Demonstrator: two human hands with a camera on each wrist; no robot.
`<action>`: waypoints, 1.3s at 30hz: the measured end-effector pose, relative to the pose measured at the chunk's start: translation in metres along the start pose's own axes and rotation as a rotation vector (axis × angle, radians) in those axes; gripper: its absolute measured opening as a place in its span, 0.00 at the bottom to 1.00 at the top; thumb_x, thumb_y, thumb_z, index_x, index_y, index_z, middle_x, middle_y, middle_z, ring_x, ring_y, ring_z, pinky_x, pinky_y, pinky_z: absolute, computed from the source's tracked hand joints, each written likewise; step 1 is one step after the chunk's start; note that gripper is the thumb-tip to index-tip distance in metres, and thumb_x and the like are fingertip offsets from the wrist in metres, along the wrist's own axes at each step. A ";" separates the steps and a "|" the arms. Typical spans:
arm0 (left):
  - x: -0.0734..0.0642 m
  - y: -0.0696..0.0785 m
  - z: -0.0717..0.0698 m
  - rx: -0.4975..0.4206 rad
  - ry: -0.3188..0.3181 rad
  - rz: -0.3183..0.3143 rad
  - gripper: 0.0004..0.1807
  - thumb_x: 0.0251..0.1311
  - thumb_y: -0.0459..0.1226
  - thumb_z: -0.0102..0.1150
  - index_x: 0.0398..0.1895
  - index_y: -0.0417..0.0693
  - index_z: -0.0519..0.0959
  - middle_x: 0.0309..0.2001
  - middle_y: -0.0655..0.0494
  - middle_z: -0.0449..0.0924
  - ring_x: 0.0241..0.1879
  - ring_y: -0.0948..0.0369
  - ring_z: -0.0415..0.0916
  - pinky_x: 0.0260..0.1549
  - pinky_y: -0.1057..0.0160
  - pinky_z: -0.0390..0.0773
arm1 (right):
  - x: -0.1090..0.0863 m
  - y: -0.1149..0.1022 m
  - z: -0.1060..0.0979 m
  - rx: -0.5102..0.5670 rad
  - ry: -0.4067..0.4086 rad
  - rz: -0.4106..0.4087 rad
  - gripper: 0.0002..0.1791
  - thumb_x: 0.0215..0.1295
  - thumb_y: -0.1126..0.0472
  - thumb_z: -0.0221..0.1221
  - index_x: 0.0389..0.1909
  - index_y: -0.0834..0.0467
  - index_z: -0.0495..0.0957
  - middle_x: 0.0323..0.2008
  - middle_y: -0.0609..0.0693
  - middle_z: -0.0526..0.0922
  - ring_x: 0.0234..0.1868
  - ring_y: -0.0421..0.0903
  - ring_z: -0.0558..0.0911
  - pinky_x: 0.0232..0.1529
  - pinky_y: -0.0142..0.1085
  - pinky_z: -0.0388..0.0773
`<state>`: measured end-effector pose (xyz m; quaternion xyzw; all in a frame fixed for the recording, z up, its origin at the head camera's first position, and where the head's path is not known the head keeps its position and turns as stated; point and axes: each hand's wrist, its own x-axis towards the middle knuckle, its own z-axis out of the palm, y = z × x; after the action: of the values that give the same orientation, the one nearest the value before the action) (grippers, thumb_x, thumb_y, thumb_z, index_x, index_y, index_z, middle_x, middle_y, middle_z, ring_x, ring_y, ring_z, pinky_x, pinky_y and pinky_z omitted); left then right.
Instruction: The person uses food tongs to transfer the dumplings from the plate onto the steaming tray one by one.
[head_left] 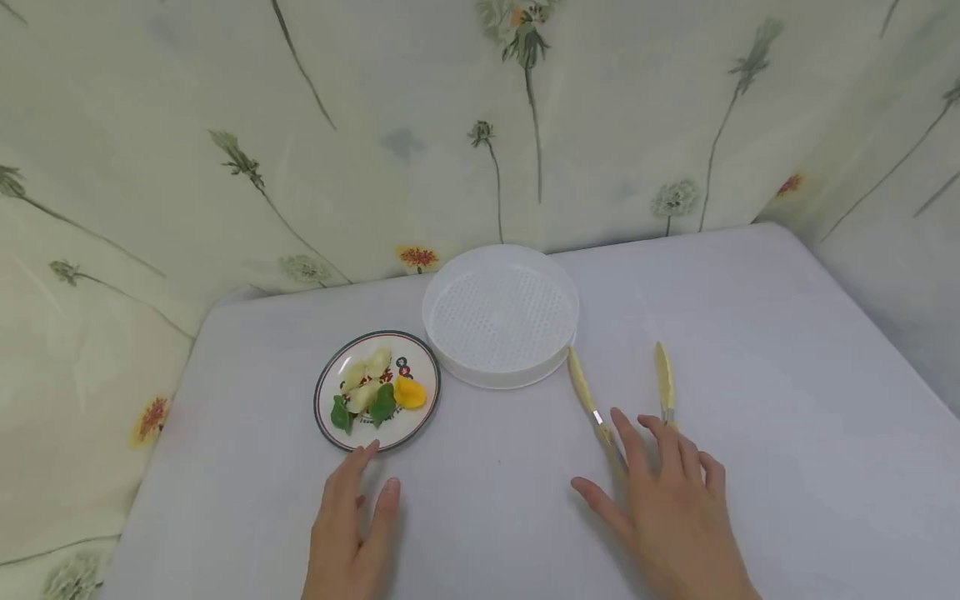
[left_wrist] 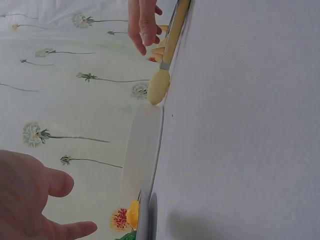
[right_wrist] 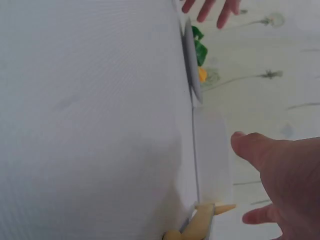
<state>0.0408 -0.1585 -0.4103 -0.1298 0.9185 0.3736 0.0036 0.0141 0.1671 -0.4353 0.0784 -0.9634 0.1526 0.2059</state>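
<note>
My left hand (head_left: 351, 525) hovers at the near edge of a round plate (head_left: 322, 417), its fingers and thumb spread apart and holding nothing. On the plate lie several pale dumpling-like pieces (head_left: 363, 395), green leaves (head_left: 382, 405) and a yellow piece (head_left: 409, 392). Over a pair of tongs (head_left: 581, 379) with pale yellow tips and metal parts is my right hand (head_left: 675, 517). Its fingers are spread and hide the tongs' near end; whether they touch it cannot be told. The right wrist view shows the right thumb (right_wrist: 250, 147) away from the tongs (right_wrist: 200, 222).
Behind the plate and tongs stands a round white steamer tray (head_left: 502, 317) with a perforated bottom and a low rim. A white cloth covers the table (head_left: 480, 517). Floral fabric (head_left: 375, 167) hangs along the table's back and sides.
</note>
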 end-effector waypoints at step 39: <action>0.029 -0.024 -0.015 -1.128 -0.195 -0.489 0.41 0.86 0.47 0.42 0.90 0.45 0.37 0.86 0.46 0.55 0.82 0.47 0.64 0.74 0.64 0.78 | 0.012 0.032 0.001 -0.197 -0.048 0.083 0.50 0.49 0.17 0.65 0.23 0.64 0.65 0.19 0.54 0.62 0.22 0.53 0.62 0.22 0.43 0.55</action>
<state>0.0202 -0.1919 -0.4188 -0.2835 0.5190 0.7997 0.1036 -0.0036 0.1958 -0.4392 0.0214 -0.9808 0.0634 0.1830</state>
